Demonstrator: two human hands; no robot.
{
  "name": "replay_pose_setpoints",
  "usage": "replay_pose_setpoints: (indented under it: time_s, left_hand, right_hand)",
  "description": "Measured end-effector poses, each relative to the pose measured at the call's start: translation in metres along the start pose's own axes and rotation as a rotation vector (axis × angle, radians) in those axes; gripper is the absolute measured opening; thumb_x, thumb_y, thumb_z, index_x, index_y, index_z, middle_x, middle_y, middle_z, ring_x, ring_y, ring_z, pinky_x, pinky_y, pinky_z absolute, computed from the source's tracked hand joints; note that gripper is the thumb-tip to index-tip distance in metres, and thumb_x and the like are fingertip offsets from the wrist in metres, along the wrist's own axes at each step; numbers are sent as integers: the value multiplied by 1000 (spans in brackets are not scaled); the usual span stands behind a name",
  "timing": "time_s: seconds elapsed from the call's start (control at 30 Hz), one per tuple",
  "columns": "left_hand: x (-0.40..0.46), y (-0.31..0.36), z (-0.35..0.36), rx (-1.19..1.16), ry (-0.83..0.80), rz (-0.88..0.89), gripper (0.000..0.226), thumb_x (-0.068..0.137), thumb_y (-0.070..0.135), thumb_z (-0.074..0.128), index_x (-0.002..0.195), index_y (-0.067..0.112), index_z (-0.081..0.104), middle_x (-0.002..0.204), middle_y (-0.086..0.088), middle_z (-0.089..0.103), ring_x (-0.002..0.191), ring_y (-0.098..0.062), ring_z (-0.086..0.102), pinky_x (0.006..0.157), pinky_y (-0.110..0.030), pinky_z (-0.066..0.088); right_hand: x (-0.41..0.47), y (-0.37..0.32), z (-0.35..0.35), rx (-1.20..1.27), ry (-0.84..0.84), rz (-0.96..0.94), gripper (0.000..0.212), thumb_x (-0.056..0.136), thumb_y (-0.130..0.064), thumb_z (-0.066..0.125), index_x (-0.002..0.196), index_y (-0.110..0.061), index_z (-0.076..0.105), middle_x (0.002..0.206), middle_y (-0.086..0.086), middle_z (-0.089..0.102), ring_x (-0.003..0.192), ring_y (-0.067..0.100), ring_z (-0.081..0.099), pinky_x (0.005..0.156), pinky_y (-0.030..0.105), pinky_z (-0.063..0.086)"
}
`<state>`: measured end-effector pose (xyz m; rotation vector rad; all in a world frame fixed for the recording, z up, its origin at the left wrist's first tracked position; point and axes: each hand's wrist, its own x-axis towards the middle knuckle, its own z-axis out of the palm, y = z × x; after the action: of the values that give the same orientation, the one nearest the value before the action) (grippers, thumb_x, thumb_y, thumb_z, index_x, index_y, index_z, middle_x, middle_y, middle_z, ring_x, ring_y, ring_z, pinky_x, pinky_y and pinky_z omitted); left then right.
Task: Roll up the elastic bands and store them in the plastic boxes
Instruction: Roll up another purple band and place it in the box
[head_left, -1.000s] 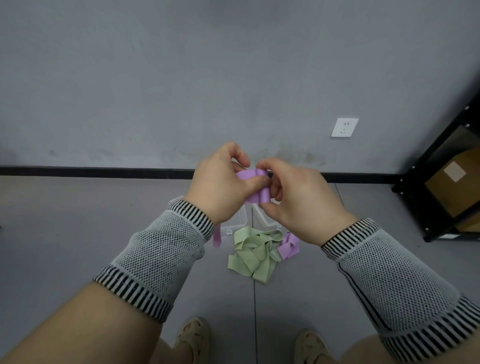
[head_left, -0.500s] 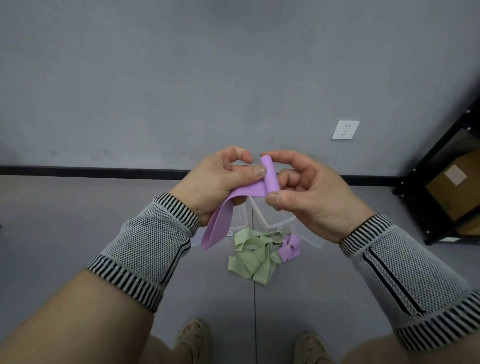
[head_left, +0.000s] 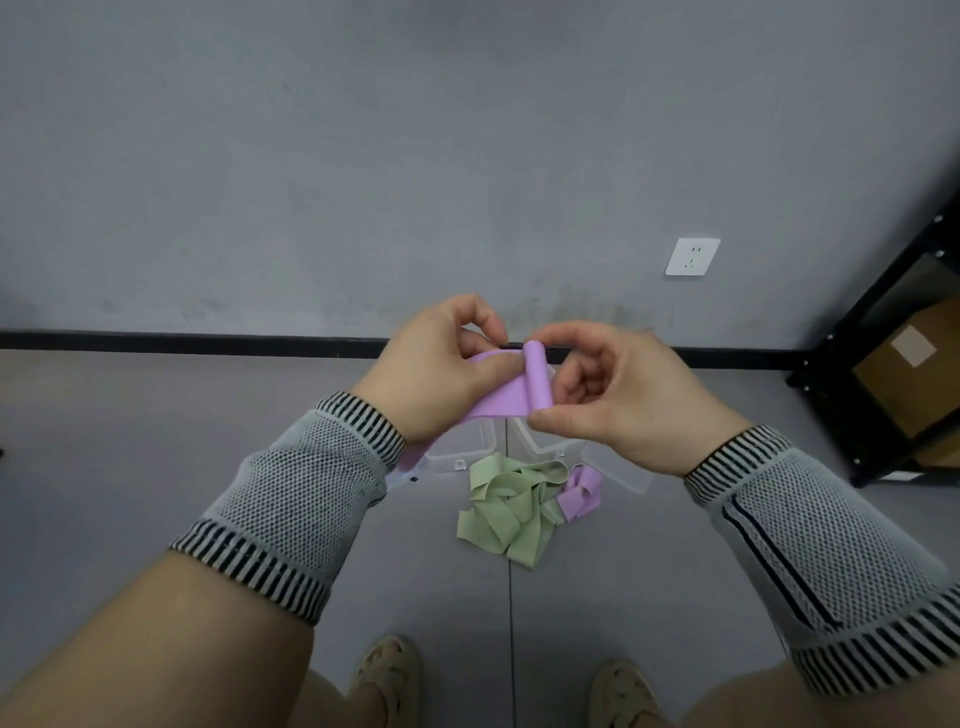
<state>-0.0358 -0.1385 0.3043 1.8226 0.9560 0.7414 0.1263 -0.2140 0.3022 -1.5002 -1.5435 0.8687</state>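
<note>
I hold a purple elastic band (head_left: 511, 397) in front of me with both hands. My right hand (head_left: 613, 397) pinches its small rolled end between thumb and forefinger. My left hand (head_left: 436, 371) grips the flat part beside the roll, and the loose tail runs down behind my left wrist. On the floor below lie a heap of green bands (head_left: 506, 512) and one more purple band (head_left: 581, 493). Behind the heap stand two clear plastic boxes (head_left: 465, 452) (head_left: 545, 441), partly hidden by my hands.
A clear lid (head_left: 615, 470) lies right of the boxes. A black metal shelf (head_left: 883, 374) holding a cardboard box (head_left: 919, 364) stands at the right. The grey wall carries a white socket (head_left: 692, 256). My feet (head_left: 387, 675) show at the bottom.
The band was bunched between my fingers, then stretched out flat. The rolled end at my right hand has grown a little and the loose tail has shortened.
</note>
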Motion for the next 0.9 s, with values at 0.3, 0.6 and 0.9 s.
replay_pose_setpoints:
  time_s: [0.3,0.6,0.9]
  left_hand:
    - [5,-7,14,216,71,15,29,74,38,72,77,26,46,71,7,68,63,-3,59,60,-18,44]
    - [6,-6,8,-108,-13,-80,28,78,18,75,86,16,48,78,-8,72,64,-20,64,66,-37,53]
    - [5,0,2,-670,-222,-164,26,73,7,65,91,11,46,58,-7,63,49,-17,61,48,-23,51]
  right_hand:
    - [5,2,16,-654,110,-187,30,84,-21,59,113,-20,55,74,-3,65,76,21,63,73,34,49]
    - [2,6,6,-113,49,-46,54,68,-10,82,114,-25,59,60,-9,59,57,5,55,65,20,48]
    - [6,11,1,572,-126,42,63,60,0,75,115,-25,60,66,5,54,58,14,53,63,22,49]
